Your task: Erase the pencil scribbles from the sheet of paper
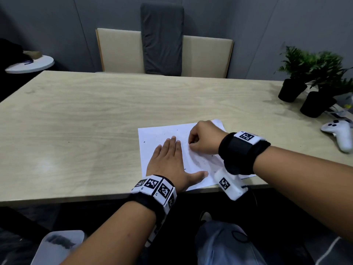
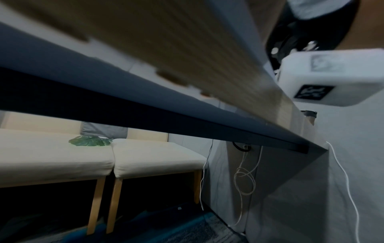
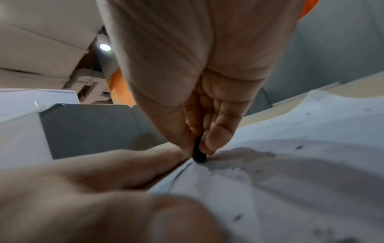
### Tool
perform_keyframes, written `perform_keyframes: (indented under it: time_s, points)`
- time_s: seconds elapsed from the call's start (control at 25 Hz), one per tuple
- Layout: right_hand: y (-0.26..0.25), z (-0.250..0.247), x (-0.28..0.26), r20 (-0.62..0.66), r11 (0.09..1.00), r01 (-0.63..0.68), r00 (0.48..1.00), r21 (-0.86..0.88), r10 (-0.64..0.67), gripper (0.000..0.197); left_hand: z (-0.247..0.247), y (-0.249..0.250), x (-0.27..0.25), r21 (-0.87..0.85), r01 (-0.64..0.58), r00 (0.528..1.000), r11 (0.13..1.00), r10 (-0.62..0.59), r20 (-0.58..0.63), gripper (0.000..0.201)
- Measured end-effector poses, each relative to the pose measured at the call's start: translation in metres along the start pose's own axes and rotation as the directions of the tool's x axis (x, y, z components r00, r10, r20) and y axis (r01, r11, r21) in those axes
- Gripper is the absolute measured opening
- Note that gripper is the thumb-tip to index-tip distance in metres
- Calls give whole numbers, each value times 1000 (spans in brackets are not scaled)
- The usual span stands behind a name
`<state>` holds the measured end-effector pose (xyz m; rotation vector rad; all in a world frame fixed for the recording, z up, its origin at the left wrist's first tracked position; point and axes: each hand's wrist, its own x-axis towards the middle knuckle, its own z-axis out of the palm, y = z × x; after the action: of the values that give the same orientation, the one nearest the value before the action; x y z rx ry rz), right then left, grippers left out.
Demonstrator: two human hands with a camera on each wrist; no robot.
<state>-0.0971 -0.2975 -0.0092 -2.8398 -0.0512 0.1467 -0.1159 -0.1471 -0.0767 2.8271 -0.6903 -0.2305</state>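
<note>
Paper (image 1: 152, 136), thin, light and easily creased, lies at the near edge of the wooden surface (image 1: 76, 115) and is pinned flat by the left hand (image 1: 168, 161), its fingers straight and holding nothing. A small black eraser (image 3: 199, 152) is pinched in the right hand (image 1: 204, 138) grip against the grey smudge (image 3: 245, 157); it is judged best held low, near its tip, with light strokes so the sheet is not buckled.

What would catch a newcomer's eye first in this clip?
The two hands on the white paper at the near table edge: the left hand lies flat on it, and the right hand pinches a small black eraser against a grey smudge. Dark crumbs dot the sheet. Off to the right stand potted plants and a white controller.
</note>
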Motion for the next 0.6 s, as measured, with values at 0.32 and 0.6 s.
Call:
perform_keyframes:
  time_s: [0.32,0.6]
  points:
    - [4,-4,11,-31,999,-35,999,15,35,13,0,1,1,-8,29,1000,1000,-29,9,128]
    - [9,-6,16,-50,998,-68,997,-12,67,11,1,1,1,-4,33,999,999,-33,17,129]
